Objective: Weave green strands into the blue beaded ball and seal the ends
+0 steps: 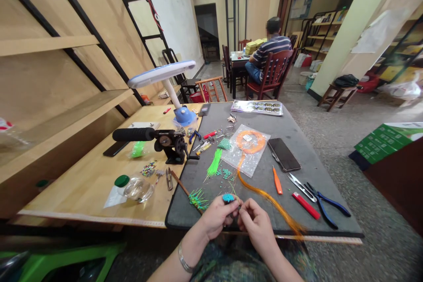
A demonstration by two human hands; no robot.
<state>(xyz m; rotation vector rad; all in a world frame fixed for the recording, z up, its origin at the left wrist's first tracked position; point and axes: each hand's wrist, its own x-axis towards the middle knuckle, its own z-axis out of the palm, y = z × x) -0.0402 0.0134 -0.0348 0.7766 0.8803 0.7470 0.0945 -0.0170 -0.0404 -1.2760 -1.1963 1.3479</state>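
I'm pinching a teal bead cluster (228, 197) in my left hand (216, 216) — my right hand (256, 220) is gripping its thread, near the surface (264, 176) edge.

Both forearms ran out of the picture at the bottom edge, and the fingertips of the left hand (218, 216) and right hand (257, 225) hid whatever was pinched between them beneath a small teal cluster (228, 197). The loose beads (149, 168) on the wooden table (89, 185) were too small to tell apart. A seated person (268, 53) in the background faced away, the head blurred. The green box (390, 139) was cut off at the right edge.
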